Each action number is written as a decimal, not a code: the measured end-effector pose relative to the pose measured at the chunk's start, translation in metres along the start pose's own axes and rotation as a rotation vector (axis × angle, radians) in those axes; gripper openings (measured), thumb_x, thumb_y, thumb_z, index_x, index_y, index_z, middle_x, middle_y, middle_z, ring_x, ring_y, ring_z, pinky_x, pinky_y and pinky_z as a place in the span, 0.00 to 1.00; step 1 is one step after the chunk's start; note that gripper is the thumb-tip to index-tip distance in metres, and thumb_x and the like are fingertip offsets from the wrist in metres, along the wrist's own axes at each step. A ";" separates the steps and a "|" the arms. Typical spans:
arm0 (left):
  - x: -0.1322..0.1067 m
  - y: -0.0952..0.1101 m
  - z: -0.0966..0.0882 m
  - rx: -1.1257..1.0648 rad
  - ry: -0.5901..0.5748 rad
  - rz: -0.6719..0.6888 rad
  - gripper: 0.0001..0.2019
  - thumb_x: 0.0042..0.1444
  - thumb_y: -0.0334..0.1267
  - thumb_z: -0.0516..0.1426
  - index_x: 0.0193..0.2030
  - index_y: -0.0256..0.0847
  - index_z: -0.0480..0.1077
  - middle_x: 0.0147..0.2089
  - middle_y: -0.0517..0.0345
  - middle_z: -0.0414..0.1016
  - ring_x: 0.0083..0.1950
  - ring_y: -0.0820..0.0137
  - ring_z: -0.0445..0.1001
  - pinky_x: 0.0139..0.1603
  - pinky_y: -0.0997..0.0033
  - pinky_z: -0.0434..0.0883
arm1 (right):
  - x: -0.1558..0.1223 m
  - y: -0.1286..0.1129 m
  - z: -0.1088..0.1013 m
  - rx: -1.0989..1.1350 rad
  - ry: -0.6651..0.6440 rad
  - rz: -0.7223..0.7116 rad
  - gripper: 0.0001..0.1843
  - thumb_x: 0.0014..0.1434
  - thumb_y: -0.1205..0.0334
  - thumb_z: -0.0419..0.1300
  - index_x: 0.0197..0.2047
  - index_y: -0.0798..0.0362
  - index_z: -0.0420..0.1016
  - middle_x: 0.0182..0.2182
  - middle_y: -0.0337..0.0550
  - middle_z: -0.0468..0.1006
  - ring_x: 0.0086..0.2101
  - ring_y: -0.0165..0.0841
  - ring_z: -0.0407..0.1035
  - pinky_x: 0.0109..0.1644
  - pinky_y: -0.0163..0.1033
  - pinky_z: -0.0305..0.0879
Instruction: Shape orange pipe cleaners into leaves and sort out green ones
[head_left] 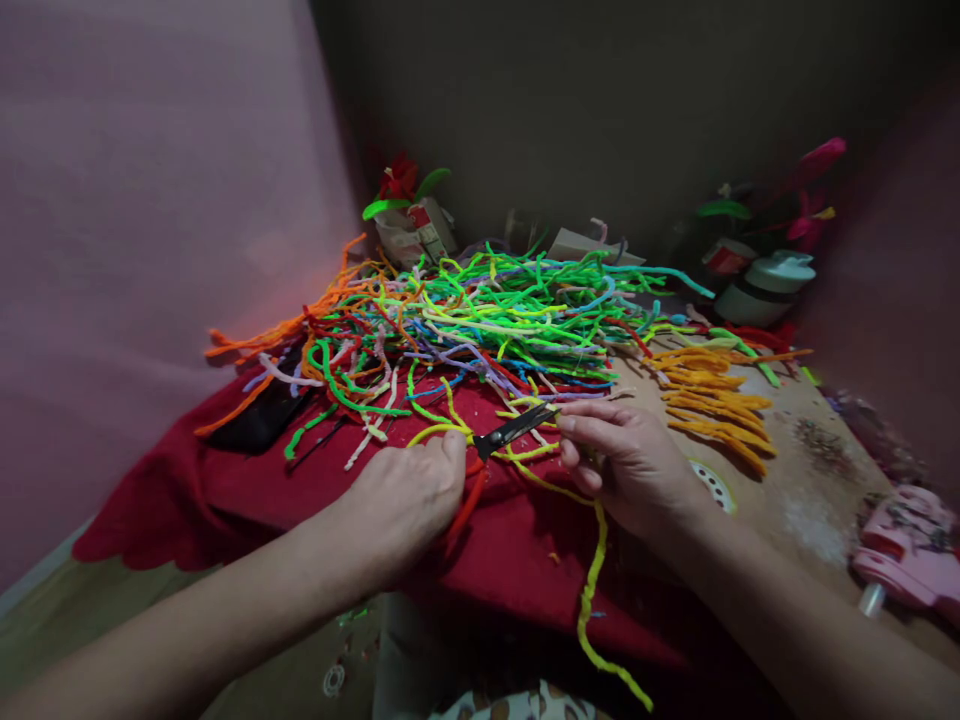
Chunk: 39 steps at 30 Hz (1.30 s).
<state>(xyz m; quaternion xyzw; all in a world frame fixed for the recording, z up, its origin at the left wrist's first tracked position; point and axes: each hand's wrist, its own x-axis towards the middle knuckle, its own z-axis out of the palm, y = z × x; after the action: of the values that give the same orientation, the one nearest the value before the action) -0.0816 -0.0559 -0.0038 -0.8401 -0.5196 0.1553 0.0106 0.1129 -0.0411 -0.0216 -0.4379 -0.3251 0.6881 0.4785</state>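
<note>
My left hand [420,490] is closed around the red handles of a pair of scissors [514,430], whose dark blades point right and upward. At the blade tips, my right hand [626,460] pinches a yellow pipe cleaner [592,580]; its long end hangs down past the front of the table. More yellow pipe cleaners [435,430] lie beside and beneath the scissors. Exactly where the blades meet the yellow piece is hard to make out. Behind both hands lies a big tangled heap of coloured pipe cleaners [517,320], mostly green, with orange ones at the left.
Folded orange-yellow pipe cleaners [712,390] lie on the brown board [802,510] at right. A pink glue gun [911,550] sits at the right edge. A black flat object [259,415] rests on the red cloth [187,500]. A lidded container [765,285] stands at the back right.
</note>
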 end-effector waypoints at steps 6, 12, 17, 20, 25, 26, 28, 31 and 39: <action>0.002 -0.001 0.012 -0.017 0.000 -0.003 0.11 0.53 0.24 0.40 0.39 0.34 0.60 0.24 0.52 0.69 0.26 0.61 0.74 0.26 0.63 0.69 | 0.001 0.002 -0.001 -0.021 0.006 -0.038 0.09 0.43 0.64 0.65 0.29 0.57 0.71 0.12 0.35 0.69 0.10 0.20 0.54 0.12 0.25 0.44; -0.001 -0.003 0.002 0.020 -0.004 0.042 0.12 0.53 0.22 0.40 0.39 0.35 0.59 0.25 0.52 0.69 0.26 0.61 0.74 0.25 0.65 0.69 | 0.003 0.003 -0.002 -0.023 -0.008 -0.039 0.09 0.44 0.62 0.64 0.29 0.56 0.71 0.12 0.33 0.67 0.10 0.19 0.52 0.12 0.26 0.43; -0.001 -0.004 0.003 0.007 -0.010 0.040 0.11 0.54 0.23 0.40 0.38 0.35 0.59 0.26 0.52 0.70 0.28 0.61 0.74 0.26 0.65 0.69 | 0.001 0.003 0.000 -0.075 0.023 -0.084 0.11 0.43 0.59 0.65 0.28 0.57 0.72 0.11 0.32 0.65 0.10 0.19 0.51 0.12 0.26 0.42; 0.000 -0.003 0.008 -0.023 -0.022 0.020 0.10 0.55 0.25 0.41 0.38 0.36 0.59 0.26 0.52 0.70 0.30 0.60 0.75 0.27 0.64 0.69 | 0.000 0.003 0.002 -0.110 0.041 -0.132 0.10 0.42 0.61 0.66 0.26 0.58 0.72 0.09 0.30 0.61 0.10 0.18 0.50 0.13 0.26 0.43; 0.000 -0.002 0.008 -0.040 -0.041 -0.005 0.10 0.55 0.25 0.41 0.37 0.36 0.59 0.27 0.51 0.70 0.29 0.61 0.74 0.27 0.65 0.69 | -0.003 0.002 0.003 -0.126 0.031 -0.113 0.09 0.41 0.61 0.66 0.23 0.58 0.71 0.09 0.28 0.58 0.11 0.18 0.48 0.13 0.26 0.41; -0.001 -0.001 0.007 -0.035 -0.040 0.003 0.10 0.54 0.25 0.41 0.37 0.36 0.59 0.27 0.51 0.70 0.28 0.62 0.74 0.27 0.65 0.69 | -0.003 0.002 0.003 -0.124 0.025 -0.103 0.09 0.41 0.62 0.66 0.22 0.58 0.71 0.09 0.28 0.58 0.11 0.18 0.48 0.13 0.26 0.41; -0.001 -0.001 0.006 -0.020 -0.027 0.026 0.11 0.54 0.23 0.40 0.37 0.35 0.59 0.27 0.50 0.70 0.27 0.63 0.74 0.26 0.67 0.69 | -0.003 0.002 0.003 -0.118 0.019 -0.088 0.09 0.42 0.62 0.65 0.22 0.57 0.71 0.09 0.29 0.58 0.11 0.18 0.48 0.13 0.27 0.41; -0.003 -0.001 0.006 0.000 0.002 0.058 0.11 0.53 0.22 0.40 0.36 0.35 0.59 0.26 0.51 0.70 0.26 0.65 0.74 0.24 0.70 0.68 | -0.004 0.001 0.003 -0.113 0.021 -0.084 0.09 0.43 0.62 0.65 0.21 0.57 0.69 0.09 0.29 0.59 0.11 0.18 0.47 0.13 0.27 0.40; -0.001 -0.001 0.004 -0.008 -0.011 0.062 0.11 0.53 0.22 0.40 0.37 0.36 0.59 0.24 0.54 0.69 0.25 0.63 0.73 0.24 0.68 0.69 | -0.003 0.000 0.003 -0.150 0.029 -0.086 0.09 0.43 0.62 0.64 0.20 0.57 0.69 0.08 0.30 0.58 0.10 0.18 0.47 0.13 0.27 0.39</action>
<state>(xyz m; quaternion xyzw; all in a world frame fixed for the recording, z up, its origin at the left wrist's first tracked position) -0.0837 -0.0571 -0.0077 -0.8549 -0.4942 0.1579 -0.0004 0.1105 -0.0443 -0.0189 -0.4681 -0.3872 0.6341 0.4785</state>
